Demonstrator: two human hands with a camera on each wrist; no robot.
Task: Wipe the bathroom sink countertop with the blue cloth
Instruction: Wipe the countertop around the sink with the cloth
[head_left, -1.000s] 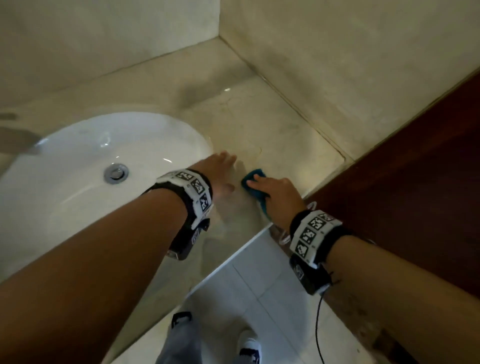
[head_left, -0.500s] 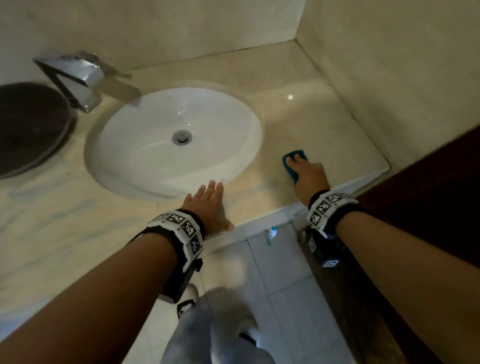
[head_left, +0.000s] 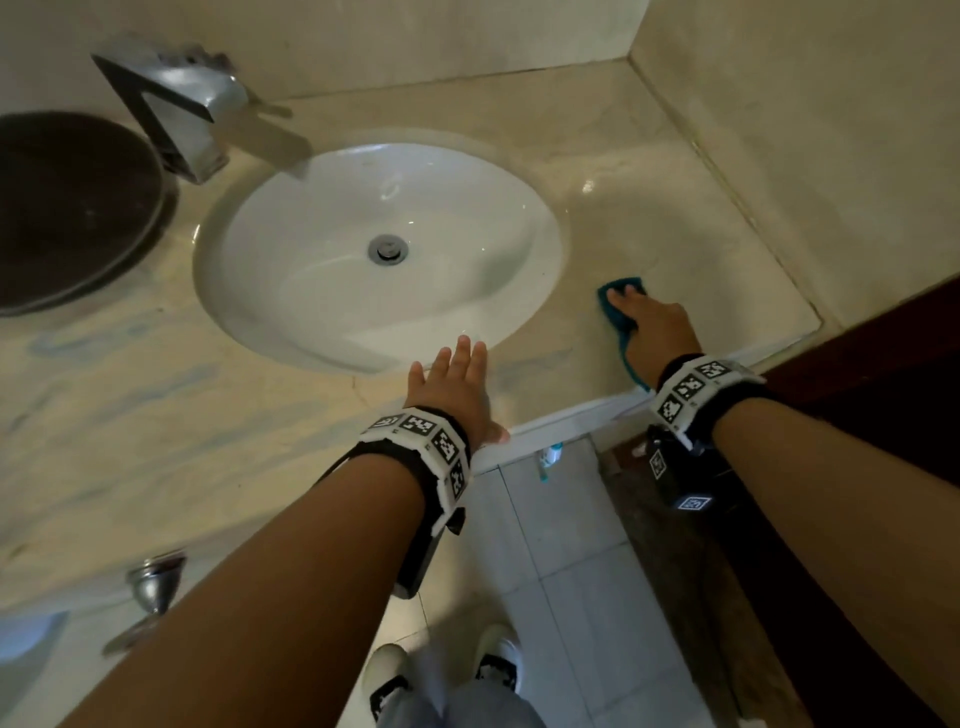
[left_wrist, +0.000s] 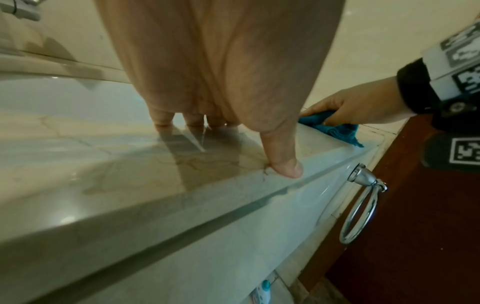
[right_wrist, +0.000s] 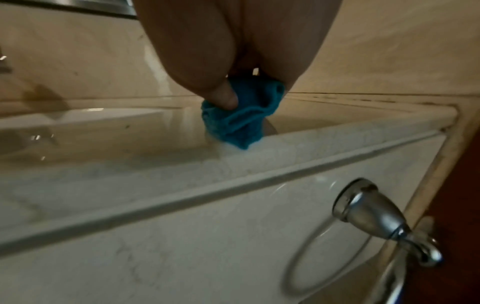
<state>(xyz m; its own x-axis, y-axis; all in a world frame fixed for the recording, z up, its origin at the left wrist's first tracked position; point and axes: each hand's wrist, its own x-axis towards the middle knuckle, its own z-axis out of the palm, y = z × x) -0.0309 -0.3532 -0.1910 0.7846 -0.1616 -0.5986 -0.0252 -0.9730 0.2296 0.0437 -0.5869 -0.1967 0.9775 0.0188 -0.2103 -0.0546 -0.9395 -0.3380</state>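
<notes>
R hand (head_left: 655, 322) grip pinches blue cloth (head_left: 618, 310), mostly hidden; L hand (head_left: 457, 387) spread flat.

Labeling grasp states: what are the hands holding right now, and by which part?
The right hand holds the blue cloth bunched under its palm, thumb dug into the folds. The left hand holds nothing; it rests flat on the countertop.

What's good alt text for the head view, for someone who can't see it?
A right hand presses a blue cloth onto a beige marble countertop right of a white oval sink, while the left hand rests flat at the counter's front edge. A chrome faucet stands behind.
</notes>
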